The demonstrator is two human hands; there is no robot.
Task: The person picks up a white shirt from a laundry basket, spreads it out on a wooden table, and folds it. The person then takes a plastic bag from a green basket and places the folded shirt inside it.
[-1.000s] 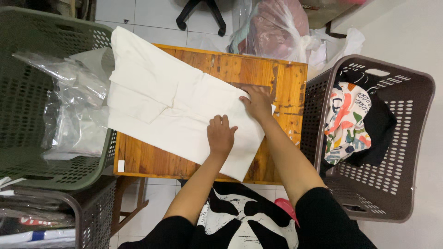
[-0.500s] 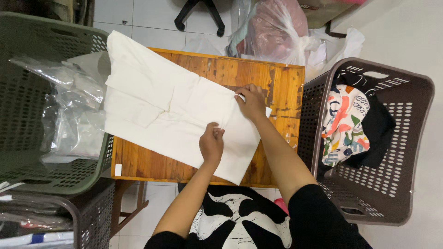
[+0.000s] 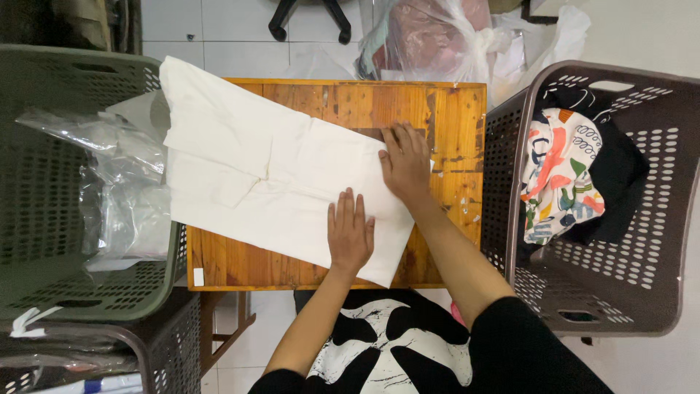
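We press our left hand flat, fingers spread and together pointing away from us, on the near part of a cream-white garment; it grips nothing. Our right hand lies flat as well, palm down on the garment's right edge, fingers extended toward the far side, holding nothing. The garment lies spread across a small wooden table, its left end hanging past the table's left edge over a green laundry basket that contains crumpled clear plastic bags. Just right of the table stands a brown laundry basket with a colourful patterned cloth and a dark garment inside. Beyond the table's far edge sits a tied plastic bag on the tiled floor.
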